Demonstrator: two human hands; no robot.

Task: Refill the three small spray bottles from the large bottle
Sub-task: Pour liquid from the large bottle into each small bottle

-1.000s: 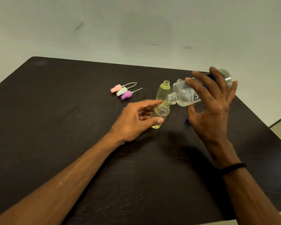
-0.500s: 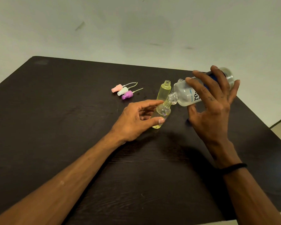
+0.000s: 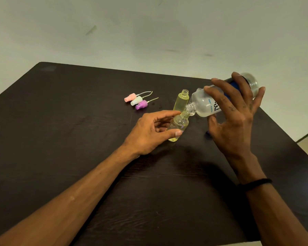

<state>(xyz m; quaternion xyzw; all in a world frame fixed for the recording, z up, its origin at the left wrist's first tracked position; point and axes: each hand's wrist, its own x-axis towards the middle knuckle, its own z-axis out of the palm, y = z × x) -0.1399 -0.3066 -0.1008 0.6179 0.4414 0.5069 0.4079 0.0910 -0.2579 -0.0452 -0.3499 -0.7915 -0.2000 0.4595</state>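
Dark counter [image 3: 60, 139]: our left hand [image 3: 149, 132] pinches small bottle [image 3: 178, 126]; right hand [image 3: 233, 110] grips big bottle [image 3: 204, 105] tilted, necks touching.

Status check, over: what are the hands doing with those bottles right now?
Left hand grips small bottle, nearly empty. Right hand holds large bottle tipped, neck at its mouth. Second small bottle stands close behind; nothing blocking.
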